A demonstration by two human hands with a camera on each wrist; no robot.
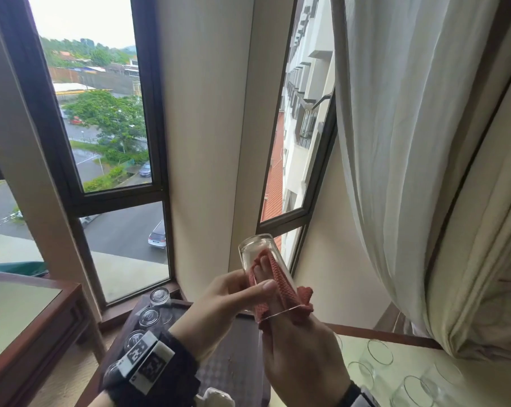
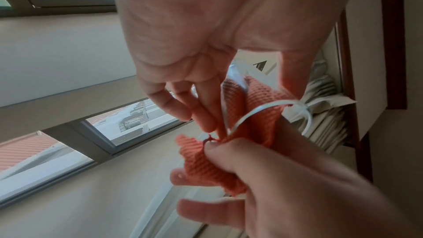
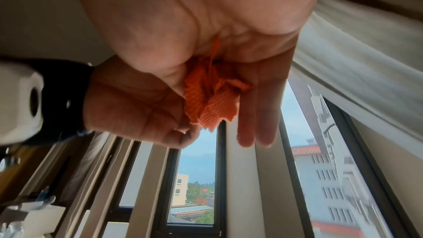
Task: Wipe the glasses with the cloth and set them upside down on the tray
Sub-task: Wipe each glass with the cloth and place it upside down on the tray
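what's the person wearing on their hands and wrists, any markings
Both hands are bare, with no gloves or rings in view. The left wrist carries a black fabric band with a white block bearing black-and-white square code markers. The right wrist shows only the edge of a black band with a white piece.

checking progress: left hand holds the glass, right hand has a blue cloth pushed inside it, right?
Not quite: the cloth is red-orange, not blue, as the head view shows. The rest holds: the left hand holds the glass, and the right hand pushes the cloth inside.
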